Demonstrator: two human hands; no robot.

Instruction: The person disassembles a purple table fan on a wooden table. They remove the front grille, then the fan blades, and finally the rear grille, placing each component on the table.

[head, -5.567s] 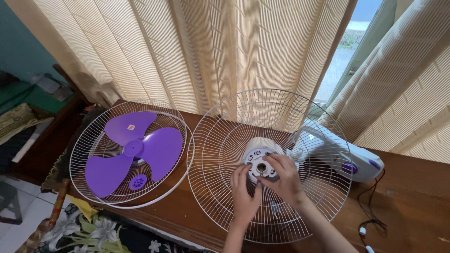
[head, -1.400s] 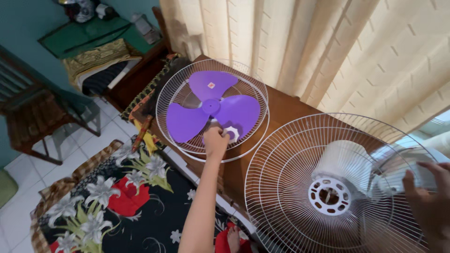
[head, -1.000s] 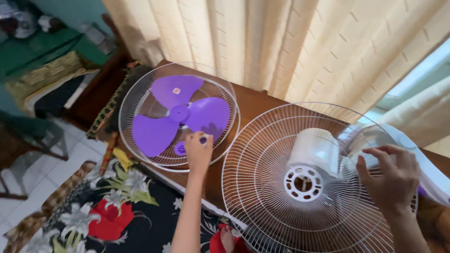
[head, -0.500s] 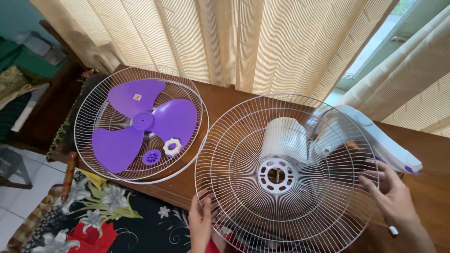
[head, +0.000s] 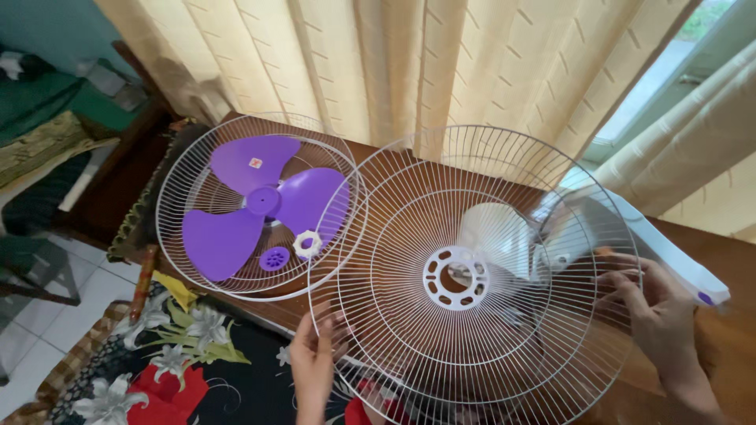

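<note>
A large white wire fan guard [head: 378,260] is lifted and tilted above the white fan motor housing [head: 492,232]. My left hand [head: 315,354] grips the guard's lower left rim. At the right rim, my right hand [head: 657,307] holds the wires. Behind the guard lies the white fan body [head: 669,252] with a purple button. A second wire guard [head: 177,197] rests on the wooden table [head: 720,346] at left, holding a purple three-blade propeller [head: 252,205], a white ring nut [head: 309,244] and a purple cap [head: 274,258].
Beige curtains [head: 409,63] hang behind the table, with a window at the upper right. A floral black cloth [head: 165,370] lies below the table's near edge. Green furniture and a tiled floor [head: 31,346] sit at the left.
The white ring nut came off the motor hub and my left hand set it in the left guard. Both hands then took the big guard's rim and lifted it off the motor, toward the left.
</note>
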